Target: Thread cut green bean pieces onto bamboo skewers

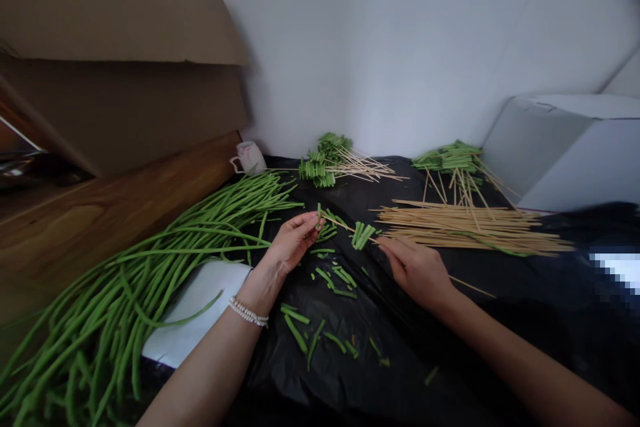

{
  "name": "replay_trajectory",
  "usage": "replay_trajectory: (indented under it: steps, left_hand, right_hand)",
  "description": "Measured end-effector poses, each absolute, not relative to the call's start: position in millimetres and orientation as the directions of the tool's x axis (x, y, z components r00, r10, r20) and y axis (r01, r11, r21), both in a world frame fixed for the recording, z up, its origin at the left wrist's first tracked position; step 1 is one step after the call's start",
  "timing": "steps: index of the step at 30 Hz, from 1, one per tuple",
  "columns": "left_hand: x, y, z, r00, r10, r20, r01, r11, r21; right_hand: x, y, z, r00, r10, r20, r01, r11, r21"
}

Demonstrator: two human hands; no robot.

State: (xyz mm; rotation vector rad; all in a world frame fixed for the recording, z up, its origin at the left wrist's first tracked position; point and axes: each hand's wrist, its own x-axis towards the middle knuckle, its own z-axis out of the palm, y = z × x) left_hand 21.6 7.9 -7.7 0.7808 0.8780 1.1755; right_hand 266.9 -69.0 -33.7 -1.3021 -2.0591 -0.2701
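Note:
My right hand [415,268] is closed round a thin wooden skewer [339,221] that slants up to the left. Several short cut pieces of green bean [363,235] are threaded on it, close to my right fingers. At the skewer's far tip my left hand [299,235] pinches one upright bean piece [319,211] between thumb and fingertips. Loose cut bean pieces [296,333] lie scattered on the black plastic sheet [395,387] below my hands. To the left spreads a big heap of long green beans [165,260], partly over a white sheet [200,307].
Bare skewers [470,227] lie in a pile at the right. Filled bean skewers [327,159] are stacked at the back, with another stack [453,157] farther right. A mug [249,157], a cardboard box [120,60] and a white box [570,153] stand along the wall [380,40].

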Motion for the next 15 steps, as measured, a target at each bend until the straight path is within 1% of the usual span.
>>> replay_trajectory:
  steps: [15]
  left_hand:
    - [22.9,6.4,-6.9,0.130,0.978,-0.163,-0.428,0.203,0.881]
  right_hand:
    - [267.0,-69.1,-33.9,-0.274,0.722,0.636,0.862,0.478,-0.171]
